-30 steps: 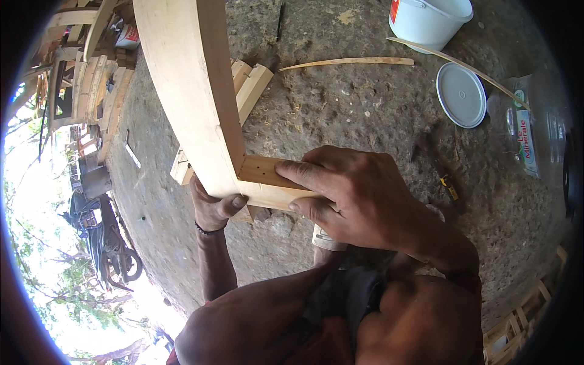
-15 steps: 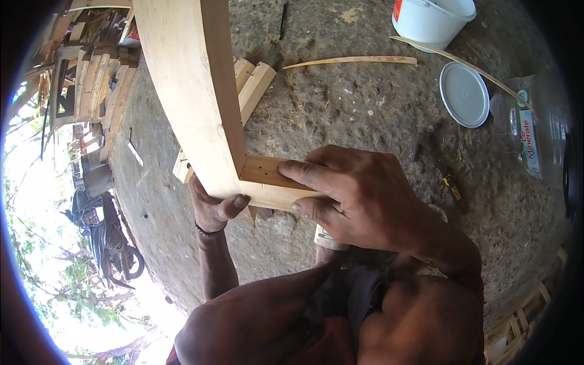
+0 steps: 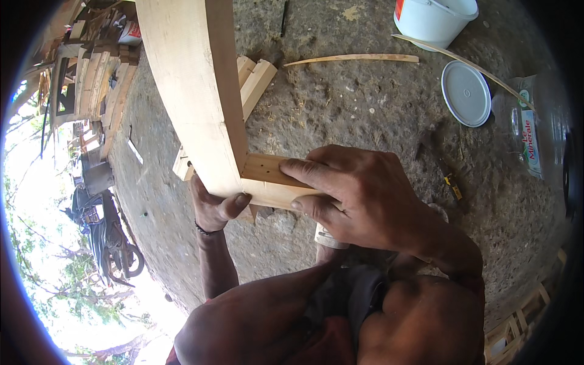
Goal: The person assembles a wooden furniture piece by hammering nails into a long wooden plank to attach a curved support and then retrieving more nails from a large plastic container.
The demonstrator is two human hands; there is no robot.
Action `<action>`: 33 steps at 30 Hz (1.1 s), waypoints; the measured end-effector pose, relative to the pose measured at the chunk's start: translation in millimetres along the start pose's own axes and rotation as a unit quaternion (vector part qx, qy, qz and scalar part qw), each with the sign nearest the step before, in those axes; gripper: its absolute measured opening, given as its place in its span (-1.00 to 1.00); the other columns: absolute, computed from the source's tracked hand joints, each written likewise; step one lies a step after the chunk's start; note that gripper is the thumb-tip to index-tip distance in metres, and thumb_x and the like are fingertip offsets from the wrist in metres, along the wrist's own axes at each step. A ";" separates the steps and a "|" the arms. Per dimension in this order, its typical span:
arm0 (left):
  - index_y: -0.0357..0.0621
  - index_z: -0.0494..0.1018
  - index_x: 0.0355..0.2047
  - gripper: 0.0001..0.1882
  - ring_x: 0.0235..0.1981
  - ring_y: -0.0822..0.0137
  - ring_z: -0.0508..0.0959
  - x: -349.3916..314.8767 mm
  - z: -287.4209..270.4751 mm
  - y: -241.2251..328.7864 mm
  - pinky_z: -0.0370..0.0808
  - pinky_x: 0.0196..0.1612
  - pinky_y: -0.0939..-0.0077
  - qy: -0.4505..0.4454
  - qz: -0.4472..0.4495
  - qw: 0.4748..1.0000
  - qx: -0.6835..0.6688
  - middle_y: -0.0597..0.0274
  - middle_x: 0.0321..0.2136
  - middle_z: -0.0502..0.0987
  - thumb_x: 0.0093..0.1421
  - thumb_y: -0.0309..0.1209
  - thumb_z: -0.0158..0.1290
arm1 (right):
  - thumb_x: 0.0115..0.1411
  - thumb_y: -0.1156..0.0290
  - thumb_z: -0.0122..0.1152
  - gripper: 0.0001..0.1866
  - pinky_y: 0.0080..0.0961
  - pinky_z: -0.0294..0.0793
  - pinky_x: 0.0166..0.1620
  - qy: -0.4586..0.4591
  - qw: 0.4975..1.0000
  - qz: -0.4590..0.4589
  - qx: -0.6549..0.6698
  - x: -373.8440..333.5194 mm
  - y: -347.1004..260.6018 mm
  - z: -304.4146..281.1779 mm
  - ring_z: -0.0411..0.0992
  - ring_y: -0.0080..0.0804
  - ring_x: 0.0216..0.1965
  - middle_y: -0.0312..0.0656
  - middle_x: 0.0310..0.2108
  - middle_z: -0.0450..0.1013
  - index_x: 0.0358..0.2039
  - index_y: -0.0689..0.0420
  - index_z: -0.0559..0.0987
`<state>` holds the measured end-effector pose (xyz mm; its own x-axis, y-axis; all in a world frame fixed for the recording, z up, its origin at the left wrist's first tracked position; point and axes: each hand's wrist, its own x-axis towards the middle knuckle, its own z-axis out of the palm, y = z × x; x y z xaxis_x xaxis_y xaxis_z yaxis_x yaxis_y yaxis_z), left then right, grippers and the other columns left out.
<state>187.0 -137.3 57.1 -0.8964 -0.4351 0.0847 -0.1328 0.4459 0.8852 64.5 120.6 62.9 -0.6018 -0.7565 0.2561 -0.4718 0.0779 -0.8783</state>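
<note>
A long pale wooden board (image 3: 191, 91) rises from in front of me and runs out past the upper edge. At its lower end it meets a short wooden block (image 3: 271, 177) at a corner, with small dark holes in the block's upper face. My left hand (image 3: 218, 204) is closed around the corner from below, its thumb pressed to the near face. My right hand (image 3: 353, 194) grips the block's right end between thumb and fingers. Behind the left hand, the end of another wood piece (image 3: 182, 164) with a dark nail or screw pokes out.
Wood blocks (image 3: 258, 85) lie on rough ground beyond the board. A thin wood strip (image 3: 353, 58), white bucket (image 3: 435, 21), round lid (image 3: 466, 93), plastic bottle (image 3: 528, 134) and yellow-black tool (image 3: 452, 185) lie around. Stacked timber (image 3: 91, 85) and a motorbike (image 3: 109, 237) are at left.
The board's upper part has shifted very slightly to the right in the picture. Both hands keep the same hold on the corner and the block.
</note>
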 end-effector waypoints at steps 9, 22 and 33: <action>-0.37 0.54 -0.24 -0.48 -0.39 0.36 0.62 10.8 -4.3 20.7 0.59 -0.25 0.45 -0.051 -0.020 0.998 0.019 0.13 -0.39 0.63 -0.26 -0.36 0.31 | 0.04 0.40 0.45 -0.55 -0.36 0.61 -0.32 0.024 1.000 0.001 0.018 6.1 6.5 9.0 0.60 -0.22 -0.37 -0.10 -0.26 0.57 -0.02 0.18 0.62; -0.37 0.58 -0.27 -0.53 -0.31 0.40 0.64 24.1 -20.6 33.4 0.59 -0.18 0.46 -0.078 -0.038 0.996 0.032 0.13 -0.33 0.65 -0.22 -0.37 0.35 | 0.07 0.40 0.47 -0.51 -0.36 0.65 -0.21 0.014 0.999 -0.034 0.034 24.1 14.4 20.6 0.63 -0.14 -0.23 0.01 -0.16 0.58 0.03 0.21 0.58; -0.38 0.47 0.00 -0.24 -0.18 0.08 0.68 51.4 -61.3 24.7 0.59 -0.05 0.29 -0.117 0.146 0.947 0.261 -0.05 -0.22 0.64 -0.22 -0.25 0.45 | 0.12 0.40 0.40 -0.44 -0.17 0.59 -0.03 -0.051 0.998 -0.042 0.010 75.4 29.7 55.4 0.58 0.06 -0.08 0.14 -0.10 0.55 0.13 0.24 0.45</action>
<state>163.6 -196.6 111.4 -0.9881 -0.0754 0.1338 -0.0006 0.8733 0.4872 40.8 29.9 33.7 -0.4919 -0.8221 0.2869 -0.5041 0.0002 -0.8637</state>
